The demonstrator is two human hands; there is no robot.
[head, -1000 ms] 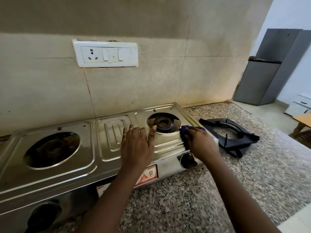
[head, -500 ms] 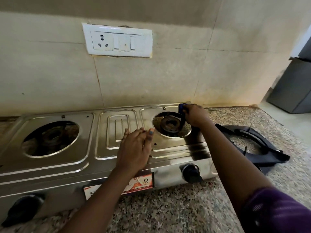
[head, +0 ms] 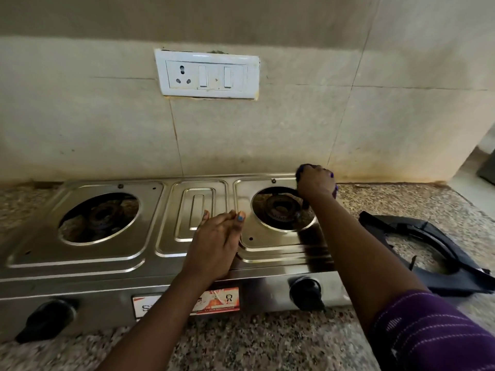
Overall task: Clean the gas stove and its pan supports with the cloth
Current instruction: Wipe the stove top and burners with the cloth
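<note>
A: Where is the stove, and where is the cloth?

B: We see a two-burner steel gas stove on a speckled granite counter, its back against a tiled wall. Both burner wells are bare. The dark blue cloth is at the stove's far right corner, bunched under the right hand, with only small edges showing.

A: What are the hands doing?

B: The right hand is curled around the cloth and presses it on the steel just behind the right burner. The left hand lies flat on the stove top between the centre panel and the right burner, fingers straight and together, holding nothing.

A: And the pan supports?

B: We see one black pan support lying on the counter just to the right of the stove. Two black knobs, the left knob and the right knob, sit on the front panel. A white switch plate is mounted on the wall above.
</note>
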